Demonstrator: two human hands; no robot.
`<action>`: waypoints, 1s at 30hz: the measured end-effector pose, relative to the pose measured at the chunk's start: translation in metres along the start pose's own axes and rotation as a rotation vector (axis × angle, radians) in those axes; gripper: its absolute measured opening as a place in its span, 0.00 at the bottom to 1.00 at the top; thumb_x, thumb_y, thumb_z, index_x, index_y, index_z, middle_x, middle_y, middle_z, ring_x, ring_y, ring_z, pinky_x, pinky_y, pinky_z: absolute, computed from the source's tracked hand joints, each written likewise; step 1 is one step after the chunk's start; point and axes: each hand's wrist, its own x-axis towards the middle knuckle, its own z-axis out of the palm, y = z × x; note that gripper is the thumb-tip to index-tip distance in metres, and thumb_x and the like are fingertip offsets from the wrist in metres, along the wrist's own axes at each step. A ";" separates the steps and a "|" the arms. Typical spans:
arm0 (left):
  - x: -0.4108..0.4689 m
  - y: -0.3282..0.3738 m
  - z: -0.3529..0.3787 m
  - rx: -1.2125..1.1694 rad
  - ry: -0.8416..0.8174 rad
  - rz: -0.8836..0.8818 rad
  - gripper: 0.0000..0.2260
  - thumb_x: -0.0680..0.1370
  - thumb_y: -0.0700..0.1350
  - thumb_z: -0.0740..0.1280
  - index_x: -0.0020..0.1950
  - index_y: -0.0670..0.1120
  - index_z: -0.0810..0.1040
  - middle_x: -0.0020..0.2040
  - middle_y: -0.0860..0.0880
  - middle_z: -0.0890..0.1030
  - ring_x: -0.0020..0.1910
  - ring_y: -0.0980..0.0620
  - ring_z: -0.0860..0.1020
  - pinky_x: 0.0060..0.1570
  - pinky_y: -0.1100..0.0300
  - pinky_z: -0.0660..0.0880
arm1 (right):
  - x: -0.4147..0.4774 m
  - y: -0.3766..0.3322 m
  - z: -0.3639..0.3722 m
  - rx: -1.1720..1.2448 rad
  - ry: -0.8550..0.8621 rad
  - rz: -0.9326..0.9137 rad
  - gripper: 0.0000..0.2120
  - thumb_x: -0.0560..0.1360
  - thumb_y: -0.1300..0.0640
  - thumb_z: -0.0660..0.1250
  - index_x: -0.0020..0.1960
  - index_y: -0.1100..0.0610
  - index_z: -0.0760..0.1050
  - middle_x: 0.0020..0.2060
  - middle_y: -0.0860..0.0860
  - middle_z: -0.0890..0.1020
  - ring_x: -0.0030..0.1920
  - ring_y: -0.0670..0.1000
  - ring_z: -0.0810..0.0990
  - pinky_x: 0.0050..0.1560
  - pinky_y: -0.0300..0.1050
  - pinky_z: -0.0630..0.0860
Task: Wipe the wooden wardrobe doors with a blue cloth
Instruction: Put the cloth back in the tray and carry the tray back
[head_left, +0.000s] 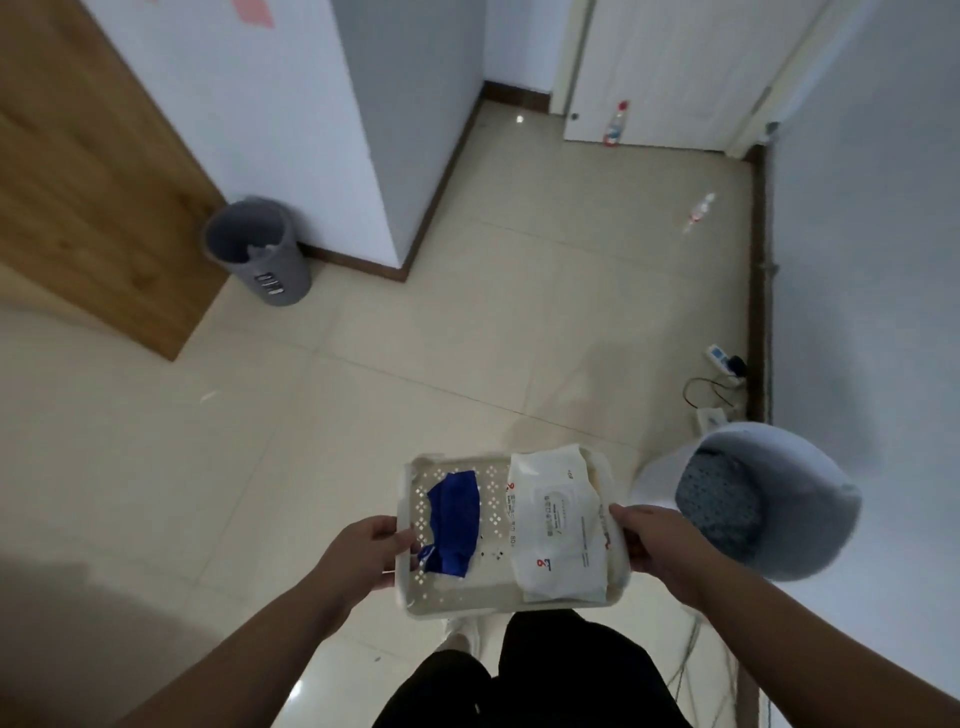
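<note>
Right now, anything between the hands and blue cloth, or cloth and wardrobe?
Nothing covers the blue cloth; it lies in the basket gripped by left hand and right hand. Only floor lies before the wardrobe; grey bin stands beside its corner.

Looking at a home interior, hallway-ish: tiled floor (415, 338), wooden wardrobe (88, 171) standing left, grey waste bin (257, 249) sitting by the wall, white door (670, 67), power strip (722, 358) lying by the skirting.

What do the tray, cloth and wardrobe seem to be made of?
Tray: likely moulded plastic, off-white, slightly glossy; diamond holes and rounded rim.
Cloth: probably fabric, deep blue, matte-looking; it lies crumpled in folds.
Wardrobe: wood or wood-look laminate, smooth; light brown grain shows, which one is unclear.
</note>
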 end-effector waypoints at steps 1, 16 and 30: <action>-0.004 -0.007 -0.006 -0.034 0.029 -0.008 0.05 0.82 0.43 0.70 0.56 0.45 0.84 0.49 0.45 0.89 0.47 0.48 0.88 0.40 0.60 0.84 | 0.007 -0.008 0.008 -0.044 -0.027 -0.009 0.13 0.82 0.53 0.66 0.54 0.62 0.83 0.47 0.58 0.88 0.48 0.59 0.88 0.52 0.57 0.84; -0.082 -0.110 -0.052 -0.589 0.498 -0.080 0.06 0.82 0.44 0.70 0.56 0.46 0.84 0.49 0.45 0.89 0.48 0.47 0.88 0.46 0.54 0.85 | 0.038 -0.131 0.184 -0.704 -0.374 -0.259 0.10 0.80 0.54 0.68 0.48 0.59 0.84 0.38 0.55 0.88 0.42 0.58 0.88 0.49 0.56 0.85; -0.118 -0.186 -0.149 -0.929 0.634 -0.023 0.07 0.84 0.44 0.67 0.58 0.44 0.83 0.48 0.45 0.89 0.48 0.47 0.88 0.46 0.54 0.85 | -0.016 -0.155 0.399 -1.107 -0.400 -0.524 0.12 0.79 0.51 0.66 0.42 0.55 0.84 0.36 0.50 0.88 0.41 0.55 0.87 0.52 0.57 0.83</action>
